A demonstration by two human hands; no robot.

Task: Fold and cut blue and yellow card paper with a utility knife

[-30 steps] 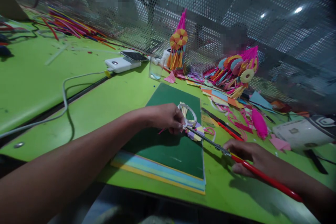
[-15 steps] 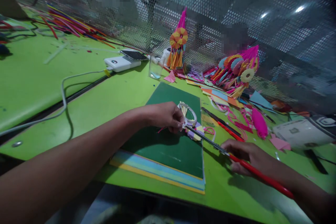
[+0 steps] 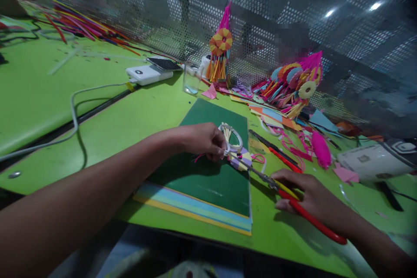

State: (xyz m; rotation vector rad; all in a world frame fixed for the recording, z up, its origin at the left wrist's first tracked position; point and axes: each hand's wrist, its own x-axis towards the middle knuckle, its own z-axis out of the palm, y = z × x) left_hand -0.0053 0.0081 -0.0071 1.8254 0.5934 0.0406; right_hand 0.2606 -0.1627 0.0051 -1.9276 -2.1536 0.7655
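My right hand [image 3: 302, 191] is closed round long-nose pliers [image 3: 309, 217] with red and yellow handles. Their long jaws point left toward the fingertips of my left hand [image 3: 210, 141], which is closed in a pinch on a small white piece at the jaw tips. Beside these fingers lies a white ring [image 3: 240, 135] with pale yellow strips inside it. A purple and yellow paper rosette [image 3: 239, 161] with a pink cord loop sits under the jaws. Both rest over a dark green sheet [image 3: 198, 186] on top of a stack of coloured paper.
Another red-and-black tool [image 3: 286, 160] lies right of the stack. Tasselled paper ornaments [image 3: 221, 47] lean against the perforated panel [image 3: 260, 17]. A clear cup [image 3: 191, 80], a white power bank [image 3: 148, 74] with cable, and a white cylindrical container [image 3: 371, 160] stand around.
The pliers' handles have spread wider and rolled, so the yellow inner side shows. My left hand keeps its pinch near the jaw tips. The whole view has shifted slightly.
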